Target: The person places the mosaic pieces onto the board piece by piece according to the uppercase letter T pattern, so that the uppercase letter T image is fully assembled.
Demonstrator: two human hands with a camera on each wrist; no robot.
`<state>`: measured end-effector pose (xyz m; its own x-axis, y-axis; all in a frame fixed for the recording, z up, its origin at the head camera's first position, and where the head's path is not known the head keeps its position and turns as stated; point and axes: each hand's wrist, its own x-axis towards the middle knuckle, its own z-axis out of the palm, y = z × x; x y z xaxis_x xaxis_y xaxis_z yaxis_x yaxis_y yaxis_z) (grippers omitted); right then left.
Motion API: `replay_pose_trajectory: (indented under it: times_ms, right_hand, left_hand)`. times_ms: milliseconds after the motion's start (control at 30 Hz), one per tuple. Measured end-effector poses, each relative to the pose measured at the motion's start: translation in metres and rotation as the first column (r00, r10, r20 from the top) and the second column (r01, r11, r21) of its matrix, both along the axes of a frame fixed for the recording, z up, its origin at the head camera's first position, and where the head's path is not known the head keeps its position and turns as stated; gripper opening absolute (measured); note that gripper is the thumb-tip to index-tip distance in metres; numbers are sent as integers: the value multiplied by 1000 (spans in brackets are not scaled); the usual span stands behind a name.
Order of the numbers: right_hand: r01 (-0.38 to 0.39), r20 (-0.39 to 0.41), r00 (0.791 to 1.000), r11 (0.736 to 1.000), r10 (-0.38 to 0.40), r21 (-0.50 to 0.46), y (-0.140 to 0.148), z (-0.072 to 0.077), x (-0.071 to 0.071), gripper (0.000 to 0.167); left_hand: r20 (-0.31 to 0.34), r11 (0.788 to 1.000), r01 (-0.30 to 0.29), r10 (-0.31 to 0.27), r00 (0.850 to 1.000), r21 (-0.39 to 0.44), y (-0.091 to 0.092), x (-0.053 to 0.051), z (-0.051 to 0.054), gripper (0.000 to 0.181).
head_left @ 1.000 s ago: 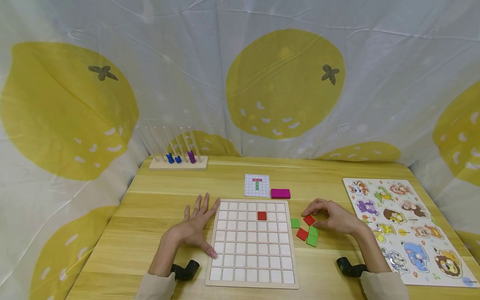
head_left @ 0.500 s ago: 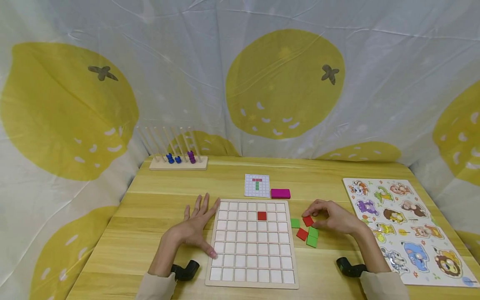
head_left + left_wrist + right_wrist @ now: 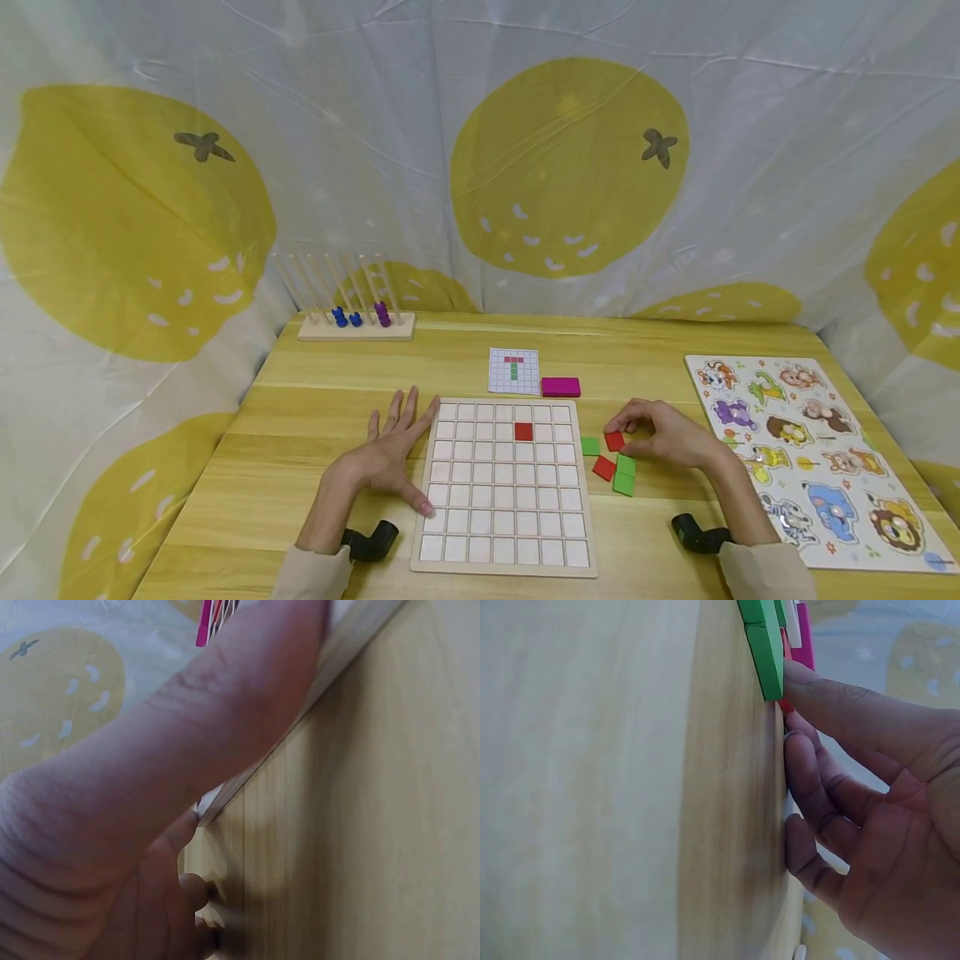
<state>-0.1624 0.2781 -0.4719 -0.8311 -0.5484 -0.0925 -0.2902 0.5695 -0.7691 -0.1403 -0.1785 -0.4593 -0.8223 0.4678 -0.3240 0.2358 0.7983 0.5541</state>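
Note:
A wooden grid board (image 3: 504, 572) with white squares lies in the middle of the table, one red tile (image 3: 523, 432) set in its second row. My left hand (image 3: 388, 460) spreads its fingers along the board's left edge; thumb and index fingertip touch the rim. To the right of the board, my right hand (image 3: 667, 435) pinches a loose red square tile (image 3: 614, 441) between thumb and fingertips, low at the tabletop. Beside it lie another red tile (image 3: 603, 468) and several green tiles (image 3: 624, 483). In the right wrist view, green tiles (image 3: 765, 660) partly hide the pinched one.
A pattern card (image 3: 513, 371) showing a red and green T lies behind the board, next to a magenta block (image 3: 561, 387). A peg stand (image 3: 356, 331) with blue and purple beads stands back left. An animal puzzle board (image 3: 825, 458) lies at the right.
The red tile at my right fingertips has turned and shifted slightly left. Its fingers have moved only a little. My left hand stays in place.

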Motion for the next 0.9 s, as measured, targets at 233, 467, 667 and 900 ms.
replay_pose_trajectory:
  times_ms: [233, 467, 667, 900]
  right_hand:
    - [10, -15, 1000, 1000, -10, 21, -1, -1, 0, 24]
    - [6, -17, 1000, 1000, -5, 25, -2, 0, 1, 23]
    - [37, -10, 999, 999, -36, 23, 0, -3, -1, 22]
    - [69, -30, 997, 997, -69, -24, -13, 2, 1, 19]
  left_hand:
    - [-1, 1000, -1, 1, 1000, -4, -1, 0, -1, 154]
    - [-1, 1000, -3, 3, 1000, -4, -1, 0, -1, 154]
    - [-1, 1000, -4, 4, 1000, -1, -1, 0, 0, 153]
    - [0, 1000, -1, 1, 1000, 5, 0, 1, 1, 153]
